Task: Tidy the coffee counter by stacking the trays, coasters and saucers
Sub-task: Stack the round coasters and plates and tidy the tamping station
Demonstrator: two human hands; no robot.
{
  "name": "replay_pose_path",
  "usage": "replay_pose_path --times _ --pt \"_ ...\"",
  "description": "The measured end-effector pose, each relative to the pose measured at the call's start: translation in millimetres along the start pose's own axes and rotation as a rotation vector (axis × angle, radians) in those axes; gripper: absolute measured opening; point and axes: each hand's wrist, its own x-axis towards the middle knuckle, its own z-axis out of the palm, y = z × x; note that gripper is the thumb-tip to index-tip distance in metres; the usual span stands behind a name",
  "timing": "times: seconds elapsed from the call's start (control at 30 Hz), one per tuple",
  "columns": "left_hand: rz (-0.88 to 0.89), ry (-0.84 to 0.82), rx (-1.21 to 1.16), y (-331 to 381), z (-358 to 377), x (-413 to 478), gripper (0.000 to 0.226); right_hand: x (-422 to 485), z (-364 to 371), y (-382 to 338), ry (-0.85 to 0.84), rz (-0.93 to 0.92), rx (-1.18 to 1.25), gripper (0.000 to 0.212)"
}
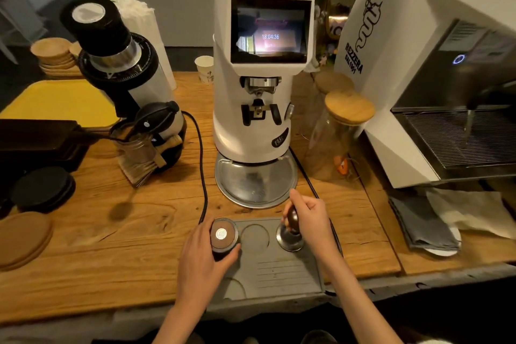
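The left hand (203, 257) grips the round coffee leveller (222, 234). The right hand (310, 215) holds the tamper (290, 232). The brown coasters (22, 234) lie far left, nearer the left hand.

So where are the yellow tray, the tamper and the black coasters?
yellow tray (55, 100): head view, on its flat middle.
tamper (290, 240): head view, on its metal base.
black coasters (42, 187): head view, on the top coaster of the stack.

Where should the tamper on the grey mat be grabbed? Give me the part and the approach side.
Take the tamper by its rounded wooden handle, from above: it stands upright, wide steel base flat on the grey mat, leaving the knob as the narrow top part.
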Motion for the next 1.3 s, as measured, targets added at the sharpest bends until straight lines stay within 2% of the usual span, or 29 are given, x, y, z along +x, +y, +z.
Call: replay_pose_path --times 0.2,0.47,0.63,0.87,1.03,1.1,1.2,1.3 --pt "0.019 -0.033 -0.039 5.8 -5.5 9.2 0.074 -1.5 -0.5 -3.8 -0.019 0.0 -0.022 0.051" --pt "0.114 -0.199 -0.106 31.9 14.1 11.6 0.077 -5.1 -0.7 -10.1 -0.031 0.018 -0.028 0.05" --pt "0.155 -0.204 -0.101 36.8 20.1 15.5 0.077 -3.8 -0.6 -11.2 -0.027 -0.004 -0.045 0.052" --pt "0.2 -0.441 -0.153 27.6 15.0 29.0 0.081 -3.2 0.5 -6.1 -0.005 -0.042 -0.052 0.054" --pt "0.256 -0.428 -0.137 28.9 12.3 24.1 0.083 -1.8 -1.0 -4.6 -0.033 -0.019 -0.055 0.053" --pt "0.227 -0.405 -0.152 29.5 7.2 18.3 0.083 -1.6 -3.3 -4.6 -0.048 -0.038 -0.165 0.051" --pt "0.156 -0.32 -0.174 28.0 -8.6 12.5 0.069 5.2 -7.2 -15.8 -0.122 -0.095 -0.473 0.04" --pt "0.06 -0.218 -0.277 27.5 -32.3 6.8 0.032 15.0 -2.4 -36.8 -0.178 -0.212 -0.653 0.033"
